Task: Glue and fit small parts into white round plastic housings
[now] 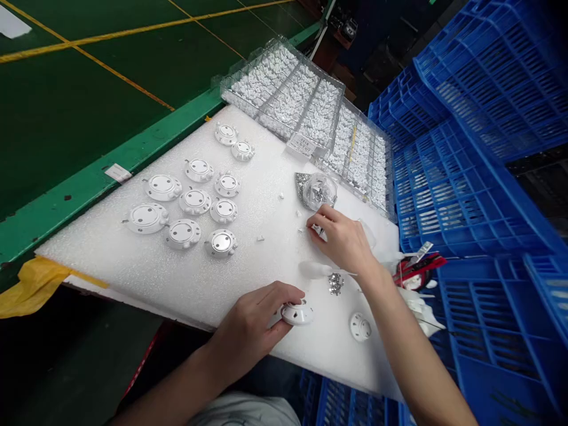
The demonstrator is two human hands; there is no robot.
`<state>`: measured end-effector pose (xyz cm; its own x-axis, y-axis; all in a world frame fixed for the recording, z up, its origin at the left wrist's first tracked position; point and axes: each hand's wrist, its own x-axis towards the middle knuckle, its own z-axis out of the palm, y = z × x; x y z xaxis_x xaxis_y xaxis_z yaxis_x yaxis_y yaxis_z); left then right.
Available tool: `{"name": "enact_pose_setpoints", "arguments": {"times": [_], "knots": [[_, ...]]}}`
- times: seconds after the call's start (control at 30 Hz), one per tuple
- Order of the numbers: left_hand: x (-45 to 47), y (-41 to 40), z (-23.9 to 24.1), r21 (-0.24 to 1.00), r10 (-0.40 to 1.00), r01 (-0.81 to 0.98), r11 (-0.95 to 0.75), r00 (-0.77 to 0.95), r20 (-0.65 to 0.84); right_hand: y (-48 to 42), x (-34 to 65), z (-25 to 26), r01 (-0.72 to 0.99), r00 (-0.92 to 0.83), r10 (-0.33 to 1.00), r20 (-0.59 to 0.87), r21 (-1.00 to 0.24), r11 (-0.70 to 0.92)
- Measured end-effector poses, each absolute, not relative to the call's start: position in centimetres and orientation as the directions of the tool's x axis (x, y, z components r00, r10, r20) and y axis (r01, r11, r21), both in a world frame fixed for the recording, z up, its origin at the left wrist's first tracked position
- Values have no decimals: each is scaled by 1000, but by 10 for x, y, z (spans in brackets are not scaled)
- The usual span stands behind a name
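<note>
A white disc [297,312] was held clamped in the left hand [252,322] at the near edge of the foam sheet [239,260]. The right hand [344,239] was pinched on a small piece [316,228] (kind indiscernible) beside a clear bag [318,190].

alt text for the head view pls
A person's left hand holds a white round part at the near edge of a white foam sheet while the right hand touches small pieces farther in. More round parts lie at left, blue crates at right.

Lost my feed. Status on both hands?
Left hand grips round white housing. Right hand on foam beside clear dish. Spare housing near right forearm.
</note>
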<state>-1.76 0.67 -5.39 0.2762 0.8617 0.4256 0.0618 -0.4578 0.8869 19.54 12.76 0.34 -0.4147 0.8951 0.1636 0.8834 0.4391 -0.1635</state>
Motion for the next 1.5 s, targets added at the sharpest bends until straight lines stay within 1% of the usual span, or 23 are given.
{"name": "enact_pose_setpoints", "arguments": {"times": [0.03,0.1,0.17,0.2,0.23,0.27,0.33,0.43,0.57,0.67,0.77,0.87,0.93,1.03,1.1,1.27,1.5], "knots": [[-18,6,-53,889,864,68,-454,278,420,124,199,10,882,-395,898,192,-195,430],[-18,6,-53,889,864,69,-453,281,418,107,211,26,858,-318,903,288,-318,403],[-18,6,-52,888,859,58,-457,286,424,78,223,40,716,-148,901,409,-584,382],[-19,6,-52,887,857,54,-458,292,425,60,227,44,629,-77,885,459,-666,401],[-19,6,-52,887,855,53,-459,299,425,42,229,45,548,-39,884,466,-730,409],[-20,7,-52,885,851,53,-463,308,426,24,230,43,480,-18,900,436,-786,390],[-21,8,-54,878,838,50,-476,329,435,-5,225,32,362,35,944,327,-885,293],[-21,9,-57,859,808,16,-511,350,474,-28,209,5,200,102,981,165,-969,142],[-18,4,-53,851,787,-1,-525,379,486,-32,193,-17,82,158,987,25,-997,12],[-14,-1,-45,852,786,29,-522,404,468,-34,188,-17,57,228,973,-26,-998,-40],[-10,-4,-39,834,764,79,-546,456,457,-38,186,-12,139,239,971,-2,-990,-36],[-8,-3,-39,769,708,108,-630,486,512,-41,187,-9,247,186,981,57,-969,9],[-8,-2,-40,721,670,138,-679,517,533,-43,188,-9,289,147,986,73,-957,27],[-10,-1,-40,679,646,184,-711,552,527,-42,190,-7,315,125,991,49,-949,7],[-12,-1,-39,663,629,181,-726,565,534,-40,192,-5,308,117,993,19,-951,-18],[-16,-1,-37,664,600,152,-732,605,523,-36,195,-2,204,83,994,-76,-975,-91],[-13,-4,-37,672,628,167,-722,566,534,-35,190,-6,-12,125,978,-169,-986,-169]]}}
